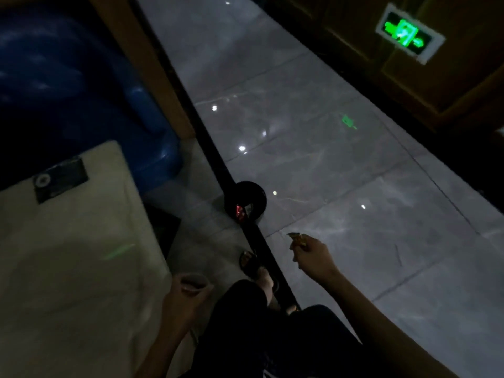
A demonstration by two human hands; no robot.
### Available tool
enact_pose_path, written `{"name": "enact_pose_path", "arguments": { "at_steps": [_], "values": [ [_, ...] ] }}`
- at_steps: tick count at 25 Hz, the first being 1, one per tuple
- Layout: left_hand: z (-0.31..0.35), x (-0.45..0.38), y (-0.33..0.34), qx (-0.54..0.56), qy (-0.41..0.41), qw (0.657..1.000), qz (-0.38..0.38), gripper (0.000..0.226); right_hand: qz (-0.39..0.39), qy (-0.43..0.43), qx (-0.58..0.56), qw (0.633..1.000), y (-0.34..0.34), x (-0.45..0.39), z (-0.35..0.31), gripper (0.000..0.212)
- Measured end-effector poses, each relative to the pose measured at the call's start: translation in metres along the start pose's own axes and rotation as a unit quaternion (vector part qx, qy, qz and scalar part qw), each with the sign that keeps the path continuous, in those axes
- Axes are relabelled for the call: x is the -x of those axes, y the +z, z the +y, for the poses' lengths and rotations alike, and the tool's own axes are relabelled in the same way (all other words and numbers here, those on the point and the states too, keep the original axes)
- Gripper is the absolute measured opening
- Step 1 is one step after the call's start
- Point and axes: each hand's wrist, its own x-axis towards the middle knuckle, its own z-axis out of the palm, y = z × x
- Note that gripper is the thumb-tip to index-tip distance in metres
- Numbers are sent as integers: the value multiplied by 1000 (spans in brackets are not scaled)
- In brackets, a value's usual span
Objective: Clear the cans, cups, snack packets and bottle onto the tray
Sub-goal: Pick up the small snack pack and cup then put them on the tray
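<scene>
A glossy grey marble-look tile floor [313,159] filled most of the dim view, with ceiling lights mirrored in its polish. At the left lay a broad, matte cream slab [68,255] with rounded corners, and behind it a shiny blue padded seat [68,77]. A green exit sign [409,34] glowed low on the wooden wall. A round black bin [245,199] sat on the floor. The left hand [180,301] gripped a small clear plastic cup [193,283] by its side. The right hand [313,257] pinched a crinkled yellowish snack packet [297,240] over the tiles.
</scene>
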Motion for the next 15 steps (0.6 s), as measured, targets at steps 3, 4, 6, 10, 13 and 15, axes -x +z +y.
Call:
{"name": "enact_pose_path", "arguments": {
  "at_steps": [3, 4, 6, 10, 13, 15],
  "values": [
    [14, -23, 3, 49, -44, 998, 24, 41, -18, -3, 33, 999, 3, -41, -29, 18],
    [20, -30, 6, 62, -46, 996, 33, 43, -26, -3, 47, 999, 3, -53, -39, 19],
    [40, -42, 5, 72, -42, 995, 55, 46, -43, -5, 71, 997, 5, -76, -58, 21],
    [85, -74, 6, 90, -78, 989, 83, 48, -99, -50, 131, 985, 6, -132, -101, 20],
    [113, -93, 17, 123, -112, 976, 138, 62, -134, -119, 213, 960, 1, -172, -117, 16],
    [130, -104, 35, 139, -155, 964, 164, 81, -175, -155, 272, 933, -7, -200, -128, 15]
  ]
}}
